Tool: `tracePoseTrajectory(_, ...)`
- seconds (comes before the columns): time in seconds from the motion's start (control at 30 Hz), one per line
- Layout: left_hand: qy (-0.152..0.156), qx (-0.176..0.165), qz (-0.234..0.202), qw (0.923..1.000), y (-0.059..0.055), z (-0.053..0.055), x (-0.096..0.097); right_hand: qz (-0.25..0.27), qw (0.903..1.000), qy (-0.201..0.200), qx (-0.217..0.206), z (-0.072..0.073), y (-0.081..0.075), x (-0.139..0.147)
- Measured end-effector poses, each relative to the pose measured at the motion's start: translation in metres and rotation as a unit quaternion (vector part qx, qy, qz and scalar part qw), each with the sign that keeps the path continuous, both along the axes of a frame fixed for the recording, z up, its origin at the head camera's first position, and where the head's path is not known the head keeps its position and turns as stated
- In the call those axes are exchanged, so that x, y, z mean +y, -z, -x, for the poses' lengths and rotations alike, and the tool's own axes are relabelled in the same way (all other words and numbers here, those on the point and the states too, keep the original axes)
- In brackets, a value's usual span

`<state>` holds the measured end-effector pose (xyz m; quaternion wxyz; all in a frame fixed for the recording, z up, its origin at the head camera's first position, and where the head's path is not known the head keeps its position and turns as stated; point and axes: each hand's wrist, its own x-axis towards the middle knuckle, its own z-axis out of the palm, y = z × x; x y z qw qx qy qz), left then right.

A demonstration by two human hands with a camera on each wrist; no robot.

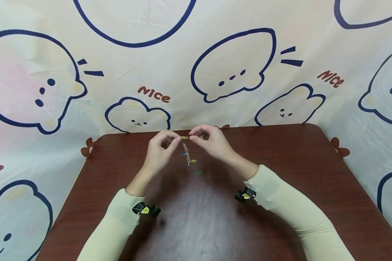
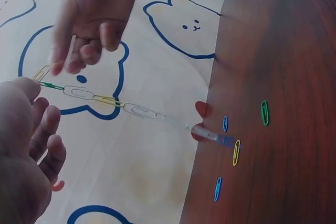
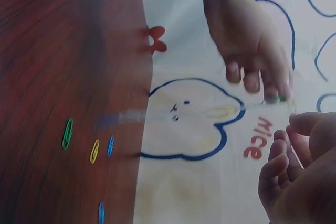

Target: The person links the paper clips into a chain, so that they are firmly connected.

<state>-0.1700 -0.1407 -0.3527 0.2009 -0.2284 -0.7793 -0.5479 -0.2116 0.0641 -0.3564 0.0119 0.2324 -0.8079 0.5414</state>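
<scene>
My left hand (image 1: pixel 161 146) pinches the top of a paper clip chain (image 2: pixel 139 110) between thumb and index finger. A yellow paper clip (image 1: pixel 184 137) sticks out of that pinch toward the right hand. Below it the chain hangs over the table, with green, pale, yellow and blue links; its lower part is blurred in both wrist views. My right hand (image 1: pixel 212 141) is just to the right, thumb and index fingertips close beside the yellow clip, its other fingers loosely bent. Nothing shows between its fingers.
Loose paper clips lie on the dark wooden table (image 1: pixel 264 217): a green paper clip (image 2: pixel 265 113), a yellow paper clip (image 2: pixel 236 152), a blue paper clip (image 2: pixel 225 123) and another blue paper clip (image 2: pixel 218 189). A cartoon-printed cloth (image 1: pixel 235 108) hangs behind the far edge.
</scene>
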Motion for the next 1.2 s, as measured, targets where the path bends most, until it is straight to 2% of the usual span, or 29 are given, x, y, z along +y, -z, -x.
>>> tracePoseTrajectory(0.2,-0.001,0.001,-0.007,1.0,0.002,0.0,-0.006,0.009,0.9999,0.006,-0.01,0.019,0.016,0.017)
tracePoseTrajectory(0.53,-0.001,-0.015,-0.016,0.9998,0.005,0.0,-0.017,-0.025,0.9987,0.023,-0.039,0.047,0.051,0.042)
tracePoseTrajectory(0.87,-0.015,-0.038,-0.007,0.9991,0.006,-0.006,-0.032,-0.06,0.9956,0.037,-0.062,0.061,0.09,0.057)
tracePoseTrajectory(1.2,-0.02,-0.05,-0.016,0.9984,0.012,-0.008,-0.042,-0.105,0.9832,0.085,-0.122,0.071,0.117,0.064)
